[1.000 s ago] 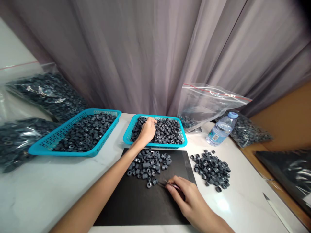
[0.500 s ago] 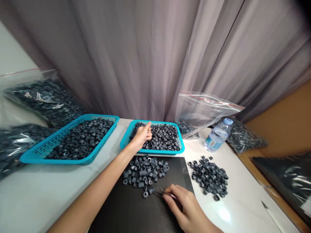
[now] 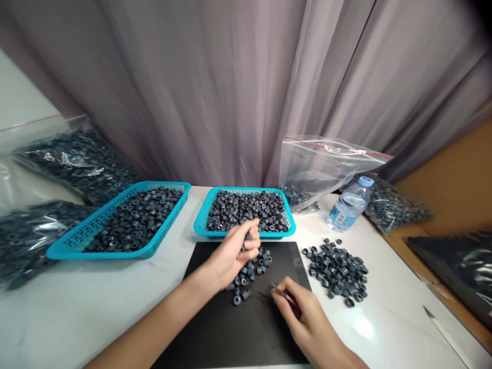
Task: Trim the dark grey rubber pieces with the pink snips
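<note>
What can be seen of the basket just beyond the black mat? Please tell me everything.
The basket is turquoise, shallow and oblong, with rounded corners, a smooth rim and perforated walls; it looks like plastic. It stands upright on the white table, just beyond the mat, and holds many small dark grey pieces, some showing round holes. The left hand hides part of its near rim; whether they touch is unclear.

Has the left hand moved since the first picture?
Yes. The left hand has pulled back from the right blue basket, closer to the camera, and is now over the black mat.
</note>
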Action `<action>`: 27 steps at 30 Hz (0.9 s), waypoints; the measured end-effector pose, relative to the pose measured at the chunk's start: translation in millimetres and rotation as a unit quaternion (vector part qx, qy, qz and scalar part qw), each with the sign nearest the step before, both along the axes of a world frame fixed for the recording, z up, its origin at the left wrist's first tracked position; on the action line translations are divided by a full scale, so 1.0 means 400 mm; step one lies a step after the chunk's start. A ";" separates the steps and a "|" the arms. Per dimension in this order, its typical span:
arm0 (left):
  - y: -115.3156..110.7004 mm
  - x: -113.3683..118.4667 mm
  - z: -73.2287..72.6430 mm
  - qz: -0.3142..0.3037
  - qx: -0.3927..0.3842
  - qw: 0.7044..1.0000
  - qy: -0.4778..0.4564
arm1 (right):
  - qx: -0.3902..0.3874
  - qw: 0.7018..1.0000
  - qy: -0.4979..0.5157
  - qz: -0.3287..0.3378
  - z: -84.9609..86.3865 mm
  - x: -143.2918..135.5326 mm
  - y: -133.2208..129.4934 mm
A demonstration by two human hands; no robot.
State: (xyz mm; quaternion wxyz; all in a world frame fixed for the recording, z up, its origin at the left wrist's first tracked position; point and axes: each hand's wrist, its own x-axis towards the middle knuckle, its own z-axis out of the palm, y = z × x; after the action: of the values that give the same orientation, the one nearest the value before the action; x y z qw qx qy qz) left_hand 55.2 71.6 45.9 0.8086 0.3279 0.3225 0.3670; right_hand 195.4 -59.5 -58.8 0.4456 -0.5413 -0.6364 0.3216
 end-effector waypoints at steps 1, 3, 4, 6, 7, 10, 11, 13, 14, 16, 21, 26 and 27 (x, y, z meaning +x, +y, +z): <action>-0.035 -0.002 -0.019 -0.005 -0.010 1.000 0.009 | 0.003 1.000 0.016 -0.019 -0.001 0.001 -0.001; -0.096 -0.009 -0.052 -0.012 -0.058 0.998 0.020 | 0.017 0.997 0.043 -0.056 -0.004 0.004 -0.003; -0.121 -0.012 -0.064 -0.014 -0.078 0.997 0.019 | 0.026 0.995 0.055 -0.074 -0.005 0.005 -0.004; -0.159 -0.016 -0.080 -0.033 -0.117 0.992 0.013 | 0.042 0.991 0.076 -0.105 -0.007 0.007 -0.009; -0.173 -0.016 -0.085 -0.043 -0.130 0.991 0.008 | 0.048 0.988 0.085 -0.116 -0.007 0.007 -0.012; -0.193 -0.009 -0.097 -0.054 -0.136 0.989 -0.001 | 0.058 0.986 0.105 -0.113 0.000 0.006 -0.022; -0.195 -0.005 -0.103 -0.048 -0.130 0.990 -0.002 | 0.063 0.987 0.104 -0.105 0.003 0.005 -0.025; -0.196 0.002 -0.116 -0.030 -0.118 0.993 0.001 | 0.071 0.990 0.084 -0.091 0.010 0.003 -0.027; -0.195 0.005 -0.123 -0.020 -0.112 0.994 0.003 | 0.073 0.991 0.070 -0.088 0.013 0.003 -0.026; -0.193 0.008 -0.136 -0.011 -0.094 0.996 0.006 | 0.071 0.992 0.053 -0.088 0.017 0.004 -0.022; -0.195 0.010 -0.152 -0.007 -0.049 0.999 0.012 | 0.049 0.991 0.095 -0.078 0.023 0.012 -0.012; -0.195 0.005 -0.156 -0.035 -0.012 0.999 0.019 | 0.052 0.989 0.114 -0.078 0.021 0.017 -0.013; -0.194 0.003 -0.157 -0.043 -0.008 0.999 0.021 | 0.057 0.989 0.107 -0.082 0.019 0.018 -0.014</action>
State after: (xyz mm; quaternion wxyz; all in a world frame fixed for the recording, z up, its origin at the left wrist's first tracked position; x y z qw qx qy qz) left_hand 56.5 -5.9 -17.0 0.8194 0.3426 0.3276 0.3224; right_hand 202.5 -65.0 -51.1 0.5662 -0.5282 -0.5552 0.3035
